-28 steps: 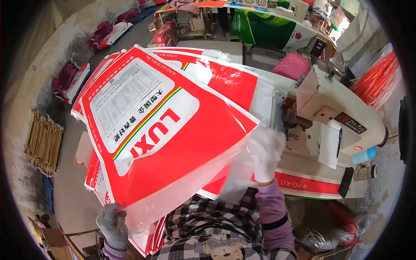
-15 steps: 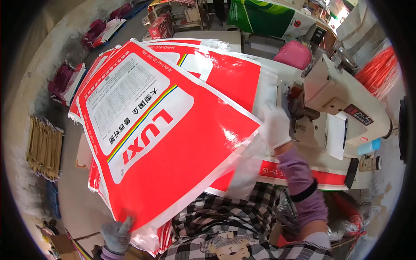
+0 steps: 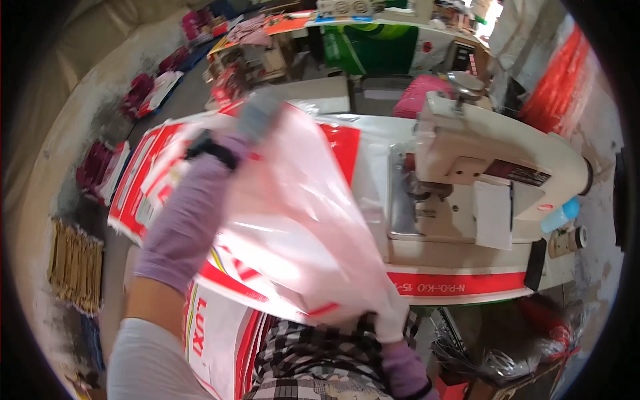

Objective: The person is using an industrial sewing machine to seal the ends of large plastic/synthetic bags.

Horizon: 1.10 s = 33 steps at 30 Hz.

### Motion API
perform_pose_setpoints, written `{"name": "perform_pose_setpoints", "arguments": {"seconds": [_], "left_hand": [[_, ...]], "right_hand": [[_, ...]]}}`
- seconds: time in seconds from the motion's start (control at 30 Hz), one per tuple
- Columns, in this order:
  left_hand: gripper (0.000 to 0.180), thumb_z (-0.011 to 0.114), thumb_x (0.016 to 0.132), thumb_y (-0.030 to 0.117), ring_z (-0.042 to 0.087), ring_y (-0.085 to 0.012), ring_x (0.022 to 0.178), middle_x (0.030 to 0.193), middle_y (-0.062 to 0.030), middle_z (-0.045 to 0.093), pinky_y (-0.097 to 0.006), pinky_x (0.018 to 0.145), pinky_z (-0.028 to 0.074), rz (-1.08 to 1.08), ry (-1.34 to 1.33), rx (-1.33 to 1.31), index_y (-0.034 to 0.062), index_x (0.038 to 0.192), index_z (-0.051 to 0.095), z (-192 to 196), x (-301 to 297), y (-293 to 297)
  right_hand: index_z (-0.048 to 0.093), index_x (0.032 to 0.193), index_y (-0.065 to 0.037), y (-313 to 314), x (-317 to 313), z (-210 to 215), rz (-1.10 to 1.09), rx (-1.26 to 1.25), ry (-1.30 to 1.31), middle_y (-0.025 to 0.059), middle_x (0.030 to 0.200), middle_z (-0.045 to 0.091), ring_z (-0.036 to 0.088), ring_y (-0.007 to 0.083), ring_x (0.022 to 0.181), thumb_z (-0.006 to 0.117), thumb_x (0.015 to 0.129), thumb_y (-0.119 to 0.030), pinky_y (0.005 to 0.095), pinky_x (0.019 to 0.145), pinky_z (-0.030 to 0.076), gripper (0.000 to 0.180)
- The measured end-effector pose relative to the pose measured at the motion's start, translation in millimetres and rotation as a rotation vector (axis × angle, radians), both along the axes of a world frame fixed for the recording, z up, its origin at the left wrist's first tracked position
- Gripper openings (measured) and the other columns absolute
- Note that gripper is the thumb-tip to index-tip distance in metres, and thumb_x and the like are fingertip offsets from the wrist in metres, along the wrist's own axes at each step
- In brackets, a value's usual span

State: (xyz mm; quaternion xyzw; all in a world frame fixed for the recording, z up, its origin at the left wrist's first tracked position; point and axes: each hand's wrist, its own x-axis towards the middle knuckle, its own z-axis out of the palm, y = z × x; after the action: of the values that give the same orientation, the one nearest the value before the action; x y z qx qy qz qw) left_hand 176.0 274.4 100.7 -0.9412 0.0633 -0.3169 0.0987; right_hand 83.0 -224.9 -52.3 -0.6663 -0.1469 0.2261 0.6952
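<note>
A red and white plastic sack [image 3: 300, 193] lies across the near table with its pale, see-through back side partly turned up and creased. My left hand [image 3: 260, 115], in a grey glove, reaches over it to its far edge; motion smears the fingers, so their hold is unclear. At the sack's near right corner, my right hand [image 3: 391, 320] in a white glove is closed on the plastic. More red and white sacks [image 3: 130, 190] are stacked beneath and to the left. Other folded sacks [image 3: 213, 333] hang down by my checked apron.
A cream sewing machine [image 3: 493, 153] stands on the table at the right, a white paper [image 3: 493, 215] on its front. Beside it are a blue bottle [image 3: 560, 215] and orange-red strands [image 3: 557, 80]. A pink cushion [image 3: 421, 93] sits behind. Bundled brown bags [image 3: 75, 267] lie at the left.
My left hand has swung from the near left corner to the far edge. My right hand has come down toward me. The sack's printed face has given way to its pale back.
</note>
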Motion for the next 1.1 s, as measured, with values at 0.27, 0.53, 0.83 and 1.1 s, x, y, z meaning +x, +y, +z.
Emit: {"name": "perform_pose_setpoints", "arguments": {"seconds": [0.27,0.53,0.83,1.1], "left_hand": [[0.034,0.059,0.074,0.003,0.067,-0.0255,0.085,0.092,-0.0025,0.069,-0.037,0.071,0.053,-0.224,0.532,-0.312,0.0189,0.102,0.069,-98.8,118.3,-188.3],[0.024,0.063,0.079,0.018,0.067,-0.0226,0.084,0.095,-0.0023,0.069,-0.035,0.072,0.052,-0.334,0.617,-0.322,0.0201,0.102,0.07,-106.1,90.4,-204.2],[0.017,0.058,0.084,0.025,0.061,-0.0205,0.073,0.076,-0.0047,0.063,-0.037,0.064,0.048,-0.028,0.388,0.258,0.0139,0.094,0.068,-88.1,102.9,-274.6],[0.055,0.074,0.073,0.03,0.063,-0.0319,0.102,0.106,-0.0132,0.067,-0.045,0.089,0.048,0.01,1.574,0.281,0.0102,0.122,0.06,-35.7,-24.1,-239.5]], "right_hand": [[0.061,0.123,-0.001,-132.1,-83.9,-7.2,-0.45,-0.348,-0.168,0.0173,0.108,0.068,0.067,0.0276,0.097,0.067,0.083,-0.023,0.042,0.086,0.049,0.047],[0.072,0.105,-0.009,-163.8,-54.1,-61.8,0.027,-0.69,-0.304,0.0137,0.088,0.07,0.068,0.029,0.076,0.063,0.085,-0.01,0.0344,0.069,0.052,0.022],[0.064,0.12,-0.008,-130.8,-65.8,-49.4,-0.053,-0.346,-0.218,0.016,0.071,0.064,0.065,0.0278,0.065,0.068,0.077,-0.01,0.0386,0.06,0.049,0.043],[0.038,0.146,-0.018,14.3,54.9,4.2,-0.12,-0.481,-0.601,0.0215,0.058,0.053,0.054,0.0387,0.051,0.048,0.089,-0.01,0.0484,0.051,0.042,0.058]]}}
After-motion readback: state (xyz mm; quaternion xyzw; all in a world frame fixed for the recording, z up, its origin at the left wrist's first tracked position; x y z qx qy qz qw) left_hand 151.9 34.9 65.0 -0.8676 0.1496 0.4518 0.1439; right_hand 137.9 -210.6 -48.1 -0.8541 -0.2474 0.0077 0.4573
